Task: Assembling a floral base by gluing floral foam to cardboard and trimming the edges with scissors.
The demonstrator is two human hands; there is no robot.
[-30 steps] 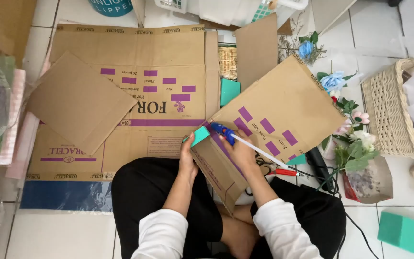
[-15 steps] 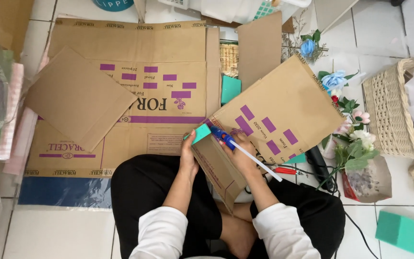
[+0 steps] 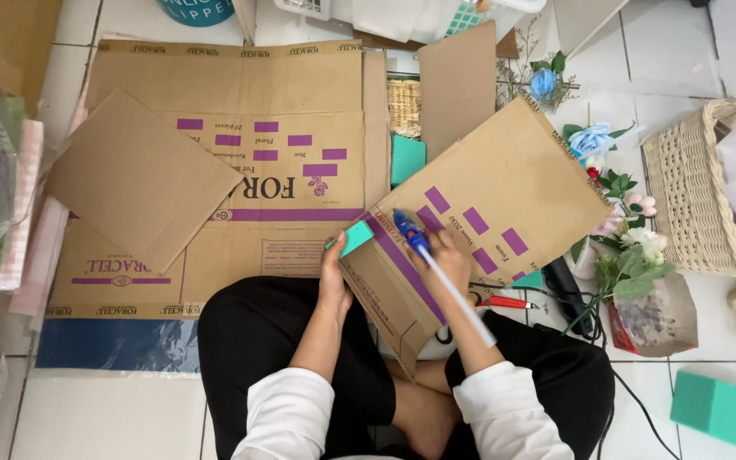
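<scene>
Flattened brown carton with purple label blocks and stripe, spread on the floor. Second brown carton panel, tilted, purple blocks and stripe, over the lap. Plain brown cardboard sheet, lying on the flattened carton's left part.

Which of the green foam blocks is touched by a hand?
The small tilted green foam block at the left hand, against the cardboard panel's corner. The other blocks, above beside the flattened box and bottom right, lie untouched.

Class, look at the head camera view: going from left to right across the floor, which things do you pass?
Loose cardboard sheet → left hand holding a teal foam piece → right hand with the blue glue gun → red-handled scissors → artificial flowers → wicker basket.
</scene>
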